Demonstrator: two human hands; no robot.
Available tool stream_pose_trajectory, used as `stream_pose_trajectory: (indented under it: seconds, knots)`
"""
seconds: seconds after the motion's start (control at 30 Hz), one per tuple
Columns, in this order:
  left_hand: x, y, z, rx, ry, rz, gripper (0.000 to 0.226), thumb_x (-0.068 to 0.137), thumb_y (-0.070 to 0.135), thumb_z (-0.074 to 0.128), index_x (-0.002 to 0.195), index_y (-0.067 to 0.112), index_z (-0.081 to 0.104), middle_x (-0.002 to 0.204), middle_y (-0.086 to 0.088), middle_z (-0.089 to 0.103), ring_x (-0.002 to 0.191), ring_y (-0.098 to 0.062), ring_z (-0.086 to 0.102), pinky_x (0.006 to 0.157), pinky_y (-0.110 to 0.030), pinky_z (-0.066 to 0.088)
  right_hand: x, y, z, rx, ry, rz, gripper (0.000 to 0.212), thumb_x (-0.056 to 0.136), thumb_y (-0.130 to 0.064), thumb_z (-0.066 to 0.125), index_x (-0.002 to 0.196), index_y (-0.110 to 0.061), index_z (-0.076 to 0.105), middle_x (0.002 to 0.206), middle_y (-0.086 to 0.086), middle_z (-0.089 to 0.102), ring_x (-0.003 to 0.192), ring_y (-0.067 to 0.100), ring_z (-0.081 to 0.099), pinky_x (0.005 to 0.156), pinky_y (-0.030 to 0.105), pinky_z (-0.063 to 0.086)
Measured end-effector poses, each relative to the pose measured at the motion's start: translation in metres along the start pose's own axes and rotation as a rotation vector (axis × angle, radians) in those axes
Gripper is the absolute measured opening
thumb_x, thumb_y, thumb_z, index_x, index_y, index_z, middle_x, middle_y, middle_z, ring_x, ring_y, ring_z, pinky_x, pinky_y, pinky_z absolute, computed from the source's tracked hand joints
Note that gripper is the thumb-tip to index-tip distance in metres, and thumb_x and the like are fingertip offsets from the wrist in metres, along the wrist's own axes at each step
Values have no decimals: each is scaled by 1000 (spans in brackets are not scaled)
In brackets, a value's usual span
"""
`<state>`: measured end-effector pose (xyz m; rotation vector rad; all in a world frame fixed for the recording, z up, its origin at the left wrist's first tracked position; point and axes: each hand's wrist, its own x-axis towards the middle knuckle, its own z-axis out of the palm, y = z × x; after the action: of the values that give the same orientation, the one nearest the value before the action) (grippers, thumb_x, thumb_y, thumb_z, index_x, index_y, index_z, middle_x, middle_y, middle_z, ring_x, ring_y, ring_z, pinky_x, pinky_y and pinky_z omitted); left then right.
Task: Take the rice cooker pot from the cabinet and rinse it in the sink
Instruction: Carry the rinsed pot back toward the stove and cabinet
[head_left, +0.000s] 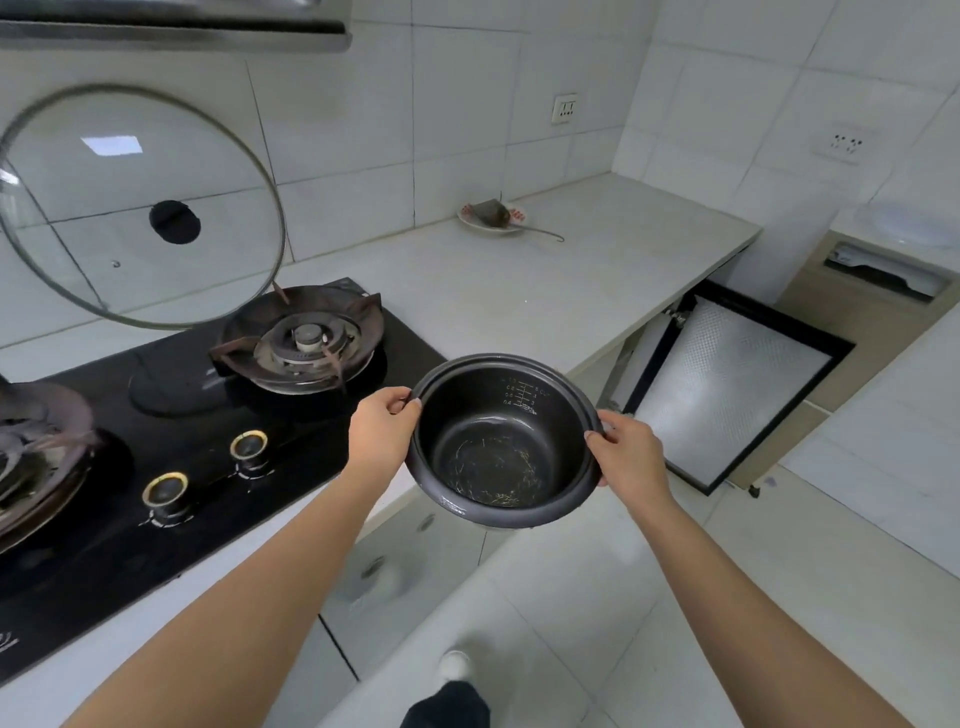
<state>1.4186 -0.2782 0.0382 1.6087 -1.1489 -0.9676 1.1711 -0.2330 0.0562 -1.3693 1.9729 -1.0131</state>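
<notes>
Bare forearms reach in from five and seven o'clock and meet on a round black non-stick rice cooker pot (503, 441), held in the air just below the middle of the view, above the pale floor tiles and just off the counter's front edge. Left hand (382, 428) grips the rim at the pot's nine o'clock, thumb curled over the lip and fingers wrapped beneath. Right hand (626, 449) pinches the rim at three o'clock in the same way, thumb on top. Scratches mark the pot's bare bottom, and a measuring scale is printed on the inner wall at twelve o'clock.

At nine o'clock from the pot lies a black glass gas hob (171, 441) with two brass-ringed knobs and rusty burner grates. A round glass lid (140, 208) with a dark knob leans against the white wall tiles at ten o'clock. On the white stone countertop (519, 291), at twelve o'clock, sits a small white plate (491, 215) bearing something dark. An open cabinet door (727, 384) with a silvery lining hangs at two o'clock.
</notes>
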Motion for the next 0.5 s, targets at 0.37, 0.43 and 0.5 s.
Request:
stream_pose_trajectory:
  seconds: [0.37, 0.43, 0.5]
  knots:
    - [156, 40, 86, -9, 56, -18, 27, 85, 17, 59, 110, 9, 65, 96, -5, 70, 91, -19, 62, 79, -26, 45, 176, -11, 13, -5, -16, 18, 26, 90, -11, 52, 113, -14, 64, 76, 3, 67, 73, 24, 66, 72, 46, 58]
    - [173, 47, 95, 0, 59, -27, 28, 85, 16, 59, 111, 7, 64, 101, -9, 69, 94, -22, 62, 87, -32, 47, 202, -14, 15, 1, -17, 11, 23, 89, -10, 53, 108, -15, 65, 82, 11, 70, 77, 29, 67, 74, 49, 57]
    - [190, 51, 100, 18, 58, -35, 28, 86, 17, 58, 112, 7, 63, 104, -11, 69, 96, -24, 63, 90, -37, 50, 228, -17, 19, 22, -34, 5, 20, 88, -9, 53, 102, -16, 66, 82, 13, 71, 78, 32, 67, 71, 50, 57]
